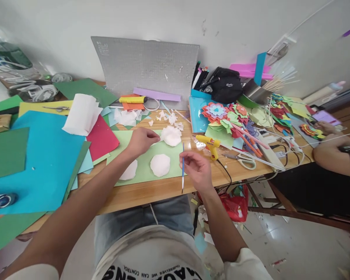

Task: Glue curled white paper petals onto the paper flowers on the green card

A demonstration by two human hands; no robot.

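My right hand (196, 168) pinches a thin blue paintbrush (183, 161) upright, bristle end down, by the table's front edge. My left hand (143, 140) has thumb and fingertips pressed together beside a ruffled white paper round (171, 136). What they pinch, if anything, is too small to tell. A sliver of white shows under those fingers. Below lie a flat white paper round (160, 165) and another white round (130, 171), partly covered by my left forearm. All rest on a light green sheet (142, 179).
Coloured paper (51, 155) is stacked on the left, with a white paper roll (83, 114) on top. To the right lie a yellow glue gun (209, 145), scissors (243, 160) and paper flowers (217, 112). A grey cutting mat (148, 66) leans on the wall. Another person's arm (335, 151) reaches in at far right.
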